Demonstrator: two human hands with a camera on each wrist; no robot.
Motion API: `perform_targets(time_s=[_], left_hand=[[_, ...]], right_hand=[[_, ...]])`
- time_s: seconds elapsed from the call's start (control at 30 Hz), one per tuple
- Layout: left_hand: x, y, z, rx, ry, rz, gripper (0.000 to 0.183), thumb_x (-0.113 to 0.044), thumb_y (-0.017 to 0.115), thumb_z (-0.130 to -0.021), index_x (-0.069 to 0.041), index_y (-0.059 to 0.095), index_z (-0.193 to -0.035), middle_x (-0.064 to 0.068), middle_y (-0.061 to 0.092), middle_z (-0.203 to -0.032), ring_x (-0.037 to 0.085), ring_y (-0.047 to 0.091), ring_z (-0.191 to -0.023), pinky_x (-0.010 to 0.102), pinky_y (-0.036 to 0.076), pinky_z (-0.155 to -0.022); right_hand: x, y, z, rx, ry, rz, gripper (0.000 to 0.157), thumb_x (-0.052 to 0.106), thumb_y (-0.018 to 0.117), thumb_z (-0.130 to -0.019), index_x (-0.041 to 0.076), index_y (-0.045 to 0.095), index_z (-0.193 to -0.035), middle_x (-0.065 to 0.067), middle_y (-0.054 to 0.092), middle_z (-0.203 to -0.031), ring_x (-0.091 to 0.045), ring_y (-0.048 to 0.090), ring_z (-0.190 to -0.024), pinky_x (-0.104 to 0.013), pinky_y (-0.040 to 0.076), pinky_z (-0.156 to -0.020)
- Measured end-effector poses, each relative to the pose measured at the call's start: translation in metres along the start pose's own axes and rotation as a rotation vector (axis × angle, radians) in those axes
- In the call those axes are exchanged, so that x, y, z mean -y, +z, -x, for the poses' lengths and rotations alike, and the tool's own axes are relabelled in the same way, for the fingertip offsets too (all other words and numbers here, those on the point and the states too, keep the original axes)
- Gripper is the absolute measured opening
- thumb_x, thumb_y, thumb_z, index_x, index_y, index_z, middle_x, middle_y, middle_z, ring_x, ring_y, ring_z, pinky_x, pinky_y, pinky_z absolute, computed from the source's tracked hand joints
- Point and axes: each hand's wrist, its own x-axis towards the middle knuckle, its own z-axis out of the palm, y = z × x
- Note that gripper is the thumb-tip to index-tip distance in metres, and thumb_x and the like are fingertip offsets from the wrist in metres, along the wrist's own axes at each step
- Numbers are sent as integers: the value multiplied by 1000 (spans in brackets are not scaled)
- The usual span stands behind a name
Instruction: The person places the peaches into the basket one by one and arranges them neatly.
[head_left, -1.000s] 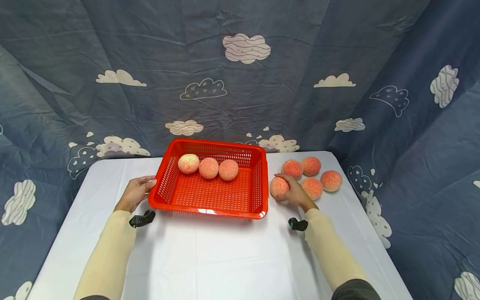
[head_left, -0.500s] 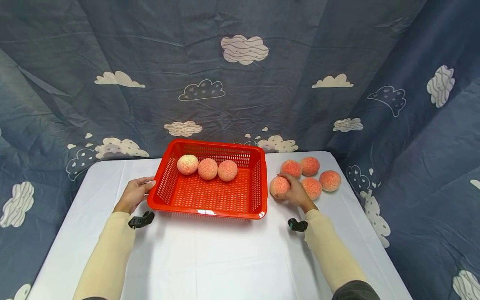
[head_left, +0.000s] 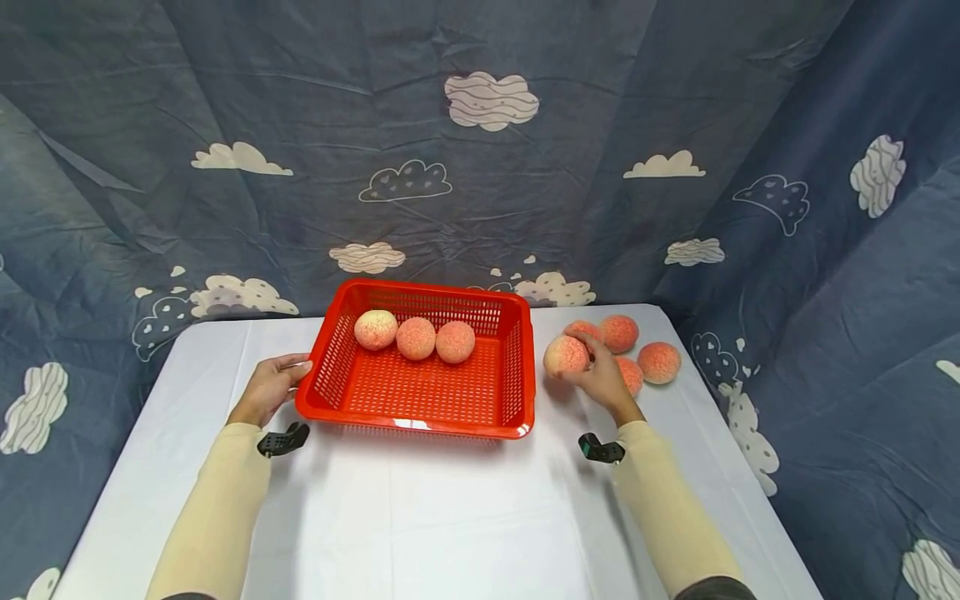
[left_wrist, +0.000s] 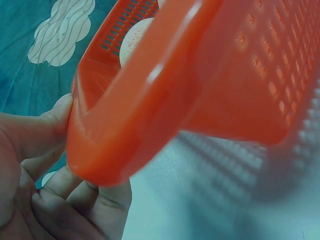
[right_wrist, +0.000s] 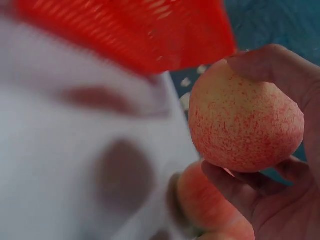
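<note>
My left hand (head_left: 264,390) grips the left rim of a red plastic basket (head_left: 427,398). In the left wrist view its thumb lies on the rim (left_wrist: 130,115) and its fingers curl beneath. A row of 3 peaches lies inside: a paler peach (head_left: 375,330), a middle peach (head_left: 416,338) and a right peach (head_left: 455,342). Right of the basket, my right hand (head_left: 606,382) holds a yellow-pink peach (head_left: 566,357) between thumb and fingers. The right wrist view shows this peach (right_wrist: 245,120) raised above the table, its shadow apart from it.
Several loose peaches lie on the right, among them a back peach (head_left: 619,333), an outer peach (head_left: 659,362) and one partly behind my right hand, a near peach (head_left: 632,376). A white cloth covers the table (head_left: 450,517). A blue cloud-print curtain (head_left: 300,208) hangs behind.
My right hand has lifted its peach off the table and turned it, so a yellower side shows. The left hand and basket have stayed in place.
</note>
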Motion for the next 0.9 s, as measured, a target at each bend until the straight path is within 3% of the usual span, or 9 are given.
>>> perform_targets(time_s=[0.13, 0.4, 0.63, 0.9], left_hand=[[0, 1, -2, -3, -8, -2, 49, -16, 48, -102, 6, 37, -144, 25, 49, -135, 4, 59, -85, 20, 53, -75], [-1, 4, -5, 4, -5, -4, 49, -18, 48, -102, 3, 38, -144, 24, 50, -135, 8, 60, -86, 22, 54, -76], [3, 2, -3, 13, 5, 4, 48, -16, 47, -102, 5, 37, -144, 25, 51, -134, 6, 60, -83, 21, 54, -75], [3, -1, -3, -1, -4, 13, 48, -16, 48, -102, 5, 37, -144, 26, 48, -136, 6, 59, -83, 21, 54, -74]], right_hand=[[14, -3, 0, -38, -20, -41, 75, 3, 80, -74, 7, 45, -140, -17, 41, -143, -36, 45, -122, -52, 39, -102], [46, -2, 1, -127, 21, -36, 77, 11, 83, -73, 13, 47, -141, -15, 47, -135, -33, 49, -108, -44, 46, -88], [76, 12, -5, -72, -49, -49, 76, 11, 83, -72, 11, 48, -140, -16, 52, -130, -33, 53, -105, -43, 51, -83], [99, 46, -23, 43, -161, -100, 77, 2, 84, -69, 7, 50, -137, -16, 51, -131, -34, 56, -107, -46, 51, -86]])
